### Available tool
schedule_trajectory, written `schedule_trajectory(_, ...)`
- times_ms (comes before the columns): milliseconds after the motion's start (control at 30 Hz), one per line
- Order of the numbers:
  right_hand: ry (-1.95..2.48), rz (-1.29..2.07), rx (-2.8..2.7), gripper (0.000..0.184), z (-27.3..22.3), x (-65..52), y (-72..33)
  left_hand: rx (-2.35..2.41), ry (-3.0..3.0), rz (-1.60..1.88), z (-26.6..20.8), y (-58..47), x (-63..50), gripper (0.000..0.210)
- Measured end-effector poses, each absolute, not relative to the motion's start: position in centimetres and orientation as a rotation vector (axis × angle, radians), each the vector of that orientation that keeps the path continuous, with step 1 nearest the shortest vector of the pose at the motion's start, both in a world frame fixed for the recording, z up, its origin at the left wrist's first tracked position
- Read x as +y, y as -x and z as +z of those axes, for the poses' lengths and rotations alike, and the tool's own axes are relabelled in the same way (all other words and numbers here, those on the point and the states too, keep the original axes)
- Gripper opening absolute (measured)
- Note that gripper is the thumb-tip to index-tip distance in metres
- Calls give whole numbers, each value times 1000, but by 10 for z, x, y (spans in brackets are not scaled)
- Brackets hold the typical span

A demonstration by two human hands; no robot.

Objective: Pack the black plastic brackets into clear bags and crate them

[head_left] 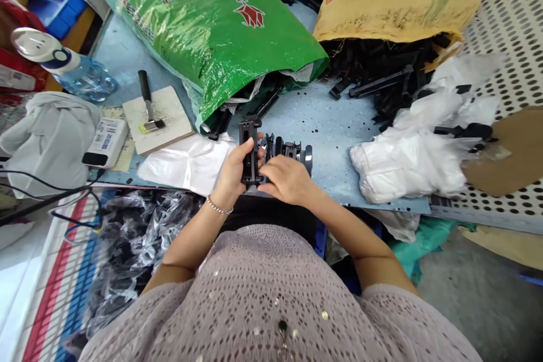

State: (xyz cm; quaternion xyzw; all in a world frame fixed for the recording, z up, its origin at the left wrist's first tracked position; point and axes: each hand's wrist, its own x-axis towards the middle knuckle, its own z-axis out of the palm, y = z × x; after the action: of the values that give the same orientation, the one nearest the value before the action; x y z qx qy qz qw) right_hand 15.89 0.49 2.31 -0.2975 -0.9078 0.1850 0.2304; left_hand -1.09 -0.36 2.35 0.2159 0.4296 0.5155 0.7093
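Note:
My left hand (235, 165) is closed around a black plastic bracket (249, 150), long and slotted with hooked ends, held upright above the table's front edge. My right hand (288, 180) has its fingers curled at the bracket's lower right end, with thumb and forefinger touching it. Whether a small piece sits in that pinch is hidden. Just beyond the right hand lie several similar black parts (292, 150) on the blue table (331, 130). The open mouth of a green sack (254, 51), with black parts showing inside, lies past my left hand.
At the back right a yellow sack (394, 0) spills black parts (382, 73). White plastic bags (407, 164) lie right, with more flat bags (186, 164) left. A brush (148, 104) rests on a board (173, 119). A water bottle (68, 65) and a white power bank-like box (106, 141) stand left.

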Motion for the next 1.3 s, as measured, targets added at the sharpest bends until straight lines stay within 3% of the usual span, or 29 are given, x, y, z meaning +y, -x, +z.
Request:
schedule_trajectory(233, 1128, 572, -2429, 43, -3, -16, -164, 1371, -931, 1211, -9, 24, -1, 60)
schedule_trajectory(367, 1300, 379, -2446, 38, -18, -15, -197, 1545, -1108, 1152, -39, 44, 9, 62)
schedule_trajectory(433, 1347, 371, -2479, 45, -27, -13, -217, 1503, -947, 1043, -49, 40, 8, 56)
schedule_trajectory(567, 1426, 415, -2435, 40, -32, -2, -254, 1277, -610, 920, -58, 16, 2, 47)
schedule_trajectory(767, 1331, 457, -2334, 46, 4, 1, -249, 1081, -541, 842, -33, 24, -12, 50)
schedule_trajectory(967, 804, 758, -2584, 42, 21, -7, -200, 943, -790, 458, 15, 56, -46, 56)
schedule_trajectory(1167, 1148, 1049, -2214, 34, 5, 3, -194, 2043, -1522, 764, -17, 107, -71, 33)
schedule_trajectory(1300, 1181, 1628, -1631, 31, -14, -7, -156, 2149, -1589, 760, -41, 131, -63, 13)
